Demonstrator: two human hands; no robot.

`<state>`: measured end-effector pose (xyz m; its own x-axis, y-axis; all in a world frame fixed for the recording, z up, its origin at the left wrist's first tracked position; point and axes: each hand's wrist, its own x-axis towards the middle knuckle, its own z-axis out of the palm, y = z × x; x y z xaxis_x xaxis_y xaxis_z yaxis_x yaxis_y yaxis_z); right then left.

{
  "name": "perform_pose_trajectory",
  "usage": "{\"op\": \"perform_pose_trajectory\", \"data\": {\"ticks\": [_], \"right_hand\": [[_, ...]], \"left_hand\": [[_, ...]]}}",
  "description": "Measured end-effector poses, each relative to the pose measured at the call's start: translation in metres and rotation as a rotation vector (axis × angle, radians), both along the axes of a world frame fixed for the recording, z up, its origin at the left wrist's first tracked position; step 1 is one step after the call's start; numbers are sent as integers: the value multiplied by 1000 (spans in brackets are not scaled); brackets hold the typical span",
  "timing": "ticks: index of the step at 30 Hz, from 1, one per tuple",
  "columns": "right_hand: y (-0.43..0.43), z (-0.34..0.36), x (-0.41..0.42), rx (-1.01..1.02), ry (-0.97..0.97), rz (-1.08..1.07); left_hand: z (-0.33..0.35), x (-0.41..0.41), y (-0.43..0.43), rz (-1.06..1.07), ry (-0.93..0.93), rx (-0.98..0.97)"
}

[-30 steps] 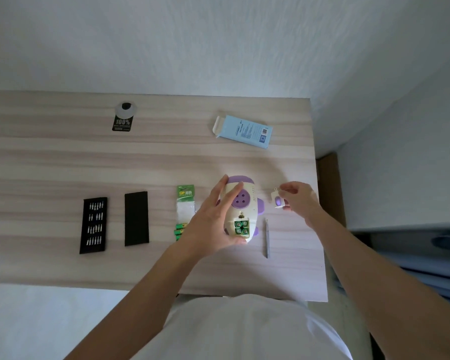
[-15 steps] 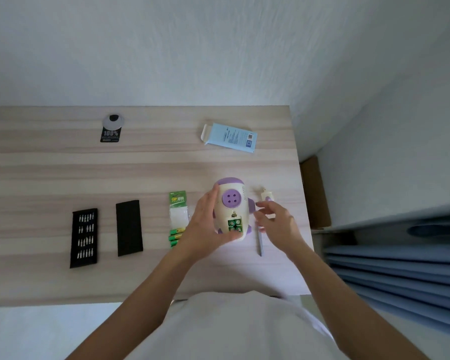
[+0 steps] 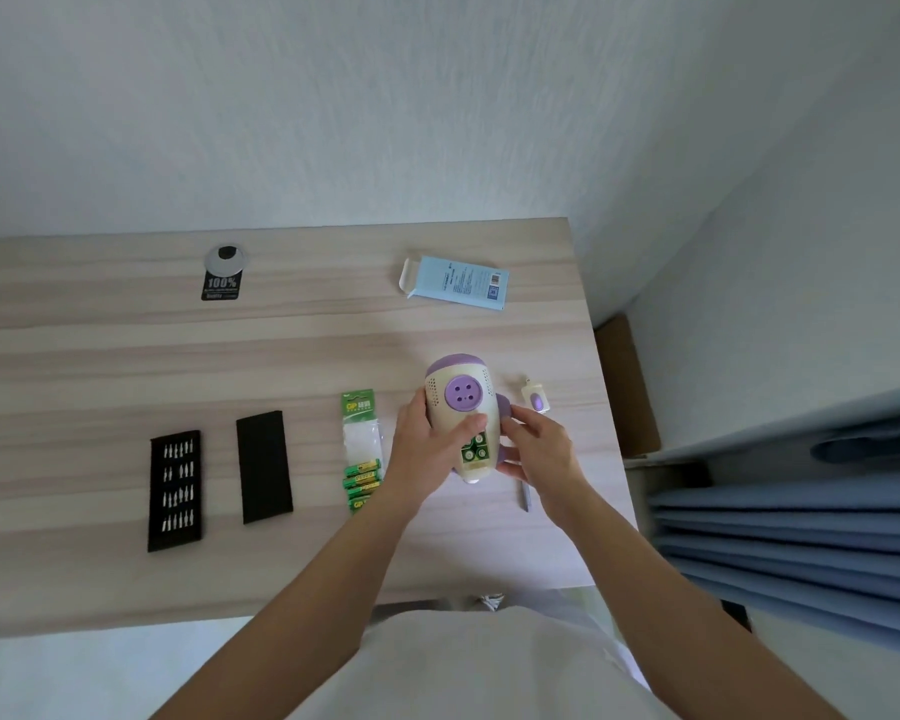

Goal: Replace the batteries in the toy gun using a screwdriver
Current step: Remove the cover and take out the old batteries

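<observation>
A cream and purple toy gun [image 3: 461, 402] stands on the wooden table [image 3: 126, 356], its open battery compartment showing green batteries [image 3: 475, 449]. My left hand [image 3: 427, 449] grips the toy's left side, with a finger across its front. My right hand [image 3: 539, 449] holds the toy's right side. The small cream and purple battery cover [image 3: 534, 399] lies on the table just right of the toy. A thin grey screwdriver [image 3: 526, 498] lies under my right wrist, mostly hidden. Loose green batteries [image 3: 362, 483] lie to the left, below their opened pack [image 3: 360, 423].
A black tray of screwdriver bits [image 3: 174, 491] and its black lid [image 3: 263, 467] lie at the left. A light blue box [image 3: 455, 282] and a small black tag with a round disc [image 3: 222, 275] lie at the back. The table's right edge is near the toy; blue curtains [image 3: 801, 537] hang beyond it.
My right hand set the battery cover down on the table and came back to hold the toy's right side. My left hand kept its grip on the toy. The view shifted slightly.
</observation>
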<state>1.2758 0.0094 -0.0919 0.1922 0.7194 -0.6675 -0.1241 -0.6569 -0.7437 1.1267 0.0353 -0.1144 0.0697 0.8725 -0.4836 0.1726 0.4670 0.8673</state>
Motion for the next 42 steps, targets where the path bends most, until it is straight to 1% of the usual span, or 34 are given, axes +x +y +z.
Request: {"op": "perform_pose_trajectory", "data": {"ticks": [5, 7, 9, 11, 13, 15, 18, 20, 22, 25, 28, 29, 30, 33, 35, 37, 39, 42], "right_hand": [[3, 17, 0, 27, 55, -15], [4, 24, 2, 36, 6, -44], [5, 31, 6, 36, -85, -65], [7, 40, 8, 10, -105, -87], [8, 50, 7, -19, -19, -83], [10, 60, 1, -30, 129, -93], [13, 75, -6, 2, 448, -237], [16, 88, -8, 64, 619, -324], [18, 98, -9, 133, 730, -370], [22, 106, -14, 195, 804, -392], [28, 111, -16, 248, 773, -423], [30, 111, -16, 269, 748, -436], [32, 113, -15, 295, 722, -449], [38, 121, -11, 364, 623, -475], [41, 130, -8, 408, 556, -487], [44, 140, -5, 437, 529, -477], [44, 149, -5, 455, 511, -434], [44, 155, -9, 486, 348, -364]], "left_hand": [[34, -2, 0, 67, -83, 32], [48, -1, 1, 99, -122, 25], [63, 0, 4, 132, -175, 21], [78, 3, 8, 159, -225, 36], [96, 8, 12, 179, -263, 61], [113, 14, 16, 192, -316, 72], [135, 19, 20, 186, -415, 116], [146, 18, 21, 186, -469, 149], [156, 16, 22, 177, -503, 159], [167, 10, 24, 156, -456, 160], [165, 3, 29, 118, -352, 146], [166, 2, 29, 109, -349, 123], [166, 1, 29, 121, -401, 85], [174, 3, 26, 247, -739, -113], [174, 2, 27, 331, -882, -222], [172, 1, 31, 385, -959, -273], [175, 2, 33, 382, -1007, -282], [182, 5, 32, 300, -1073, -271]]}}
